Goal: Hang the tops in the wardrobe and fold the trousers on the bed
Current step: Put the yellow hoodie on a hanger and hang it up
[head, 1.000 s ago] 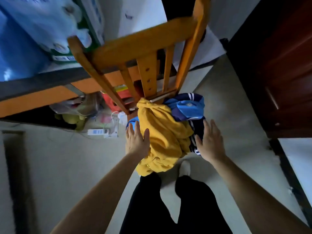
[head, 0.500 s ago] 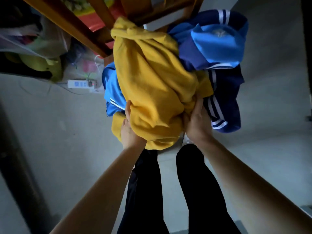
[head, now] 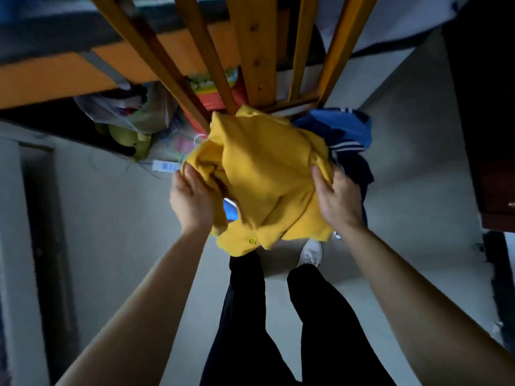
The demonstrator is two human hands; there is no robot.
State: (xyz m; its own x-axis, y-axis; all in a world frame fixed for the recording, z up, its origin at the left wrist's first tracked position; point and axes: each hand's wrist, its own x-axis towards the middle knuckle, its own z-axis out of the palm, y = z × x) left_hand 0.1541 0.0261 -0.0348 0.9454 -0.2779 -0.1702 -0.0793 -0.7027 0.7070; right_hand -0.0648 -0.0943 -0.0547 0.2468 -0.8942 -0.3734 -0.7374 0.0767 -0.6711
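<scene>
Left hand (head: 192, 199) and right hand (head: 338, 199) grip soft, crumpled yellow top (head: 264, 176).

- There is a single view, from a camera worn on the person's head; no second view exists to share any part of the scene with it.
- It faces forward and steeply down, so the person's own dark trouser legs (head: 245, 316) and a white shoe (head: 310, 253) run up from the bottom edge.
- Both forearms enter from the lower corners and meet near the middle, where the left hand (head: 192, 199) and right hand (head: 338, 199) sit close to the lens.
- The wooden chair (head: 250, 51) fans out at the top (the wide-angle lens splays its slats).
- The pale floor (head: 117, 218) fills the sides, farther off.
</scene>
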